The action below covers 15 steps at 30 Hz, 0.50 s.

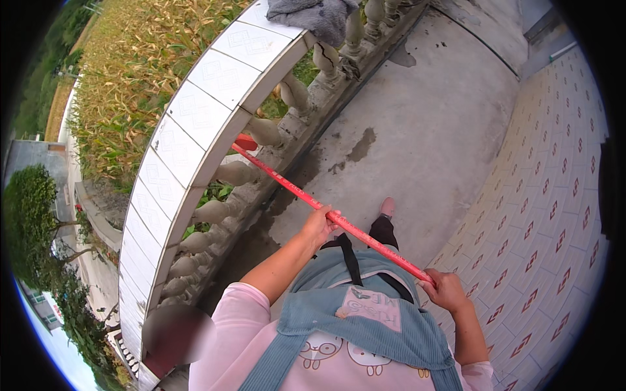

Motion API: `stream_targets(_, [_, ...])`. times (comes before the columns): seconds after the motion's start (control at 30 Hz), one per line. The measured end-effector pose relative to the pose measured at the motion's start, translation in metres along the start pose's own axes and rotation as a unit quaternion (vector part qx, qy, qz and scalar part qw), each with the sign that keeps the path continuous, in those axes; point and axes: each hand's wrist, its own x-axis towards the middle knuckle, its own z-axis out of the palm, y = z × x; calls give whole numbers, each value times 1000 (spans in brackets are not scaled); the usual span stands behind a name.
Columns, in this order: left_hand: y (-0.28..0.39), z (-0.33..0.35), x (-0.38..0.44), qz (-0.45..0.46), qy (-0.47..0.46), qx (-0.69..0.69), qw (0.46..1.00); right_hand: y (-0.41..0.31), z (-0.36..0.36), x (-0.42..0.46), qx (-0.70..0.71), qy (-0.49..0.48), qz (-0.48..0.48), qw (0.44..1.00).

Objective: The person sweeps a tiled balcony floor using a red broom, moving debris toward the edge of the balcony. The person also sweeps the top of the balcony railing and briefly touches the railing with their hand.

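A long red pole (293,190) runs slantwise across the view. My left hand (320,224) is closed around its middle part. Near the pole's lower right end, my right hand (444,288) grips it in front of my blue corduroy apron (352,313). The far end reaches between the balusters, under the tiled rail, where a red part (246,142) shows; its full shape is hidden by the rail and a baluster.
A white-tiled balustrade rail (210,78) curves along the left, above stone balusters (237,173). A grey cloth (318,17) lies on it. Wet patches mark the concrete floor (420,117). A tiled wall (533,234) stands at right. At lower left is a blurred person (168,342).
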Motion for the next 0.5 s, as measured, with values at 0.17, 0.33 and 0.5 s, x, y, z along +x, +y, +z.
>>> stream_targets(0.17, [-41, -18, 35, -122, -53, -71, 989, -18, 0, -22, -79, -6, 36, 996])
stream_targets(0.33, [-73, 63, -19, -204, -146, -56, 967, -18, -79, -87, 29, -27, 208, 977])
stream_targets(0.5, [-111, 120, -18, -282, -139, -3, 949, -22, -114, -128, -39, 27, 209, 977])
